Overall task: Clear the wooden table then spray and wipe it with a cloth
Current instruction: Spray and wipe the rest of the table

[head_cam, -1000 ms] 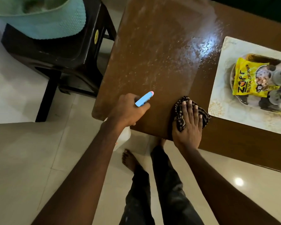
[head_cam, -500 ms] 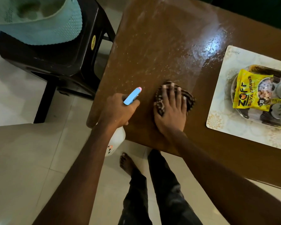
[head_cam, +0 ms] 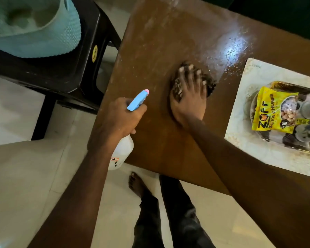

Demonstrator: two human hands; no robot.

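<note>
**A:** While the right hand [head_cam: 187, 99] presses flat on the cloth [head_cam: 178, 86], fingers spread, most of that cloth is buried under the palm; only dark, patterned edges poke out, and they are blurred.

**B:** It sits on the wooden table [head_cam: 161, 140], near the middle of the wet patch, with droplets and white streaks all round it. And the left hand [head_cam: 122, 117]?

**A:** Curled tight round the neck of the spray bottle [head_cam: 123, 151], at the table's near-left edge. The blue nozzle with its pink tip sticks out above the fist, while the white body hangs below, partly hidden by the wrist. Its label is mostly covered and I can't read it.

**B:** Out to the right?

**A:** A pale placemat [head_cam: 240, 122] lies on the table, cut off by the picture's edge. On it is a dish [head_cam: 254, 108] holding a yellow packet [head_cam: 272, 110] of soya chunks and two pale cup-like things, too blurred to name.

**B:** On the left?

**A:** A dark stool [head_cam: 75, 65] stands beside the table, carrying a light green basket [head_cam: 43, 40], cropped at the top. What's inside is too dim to make out.
</note>
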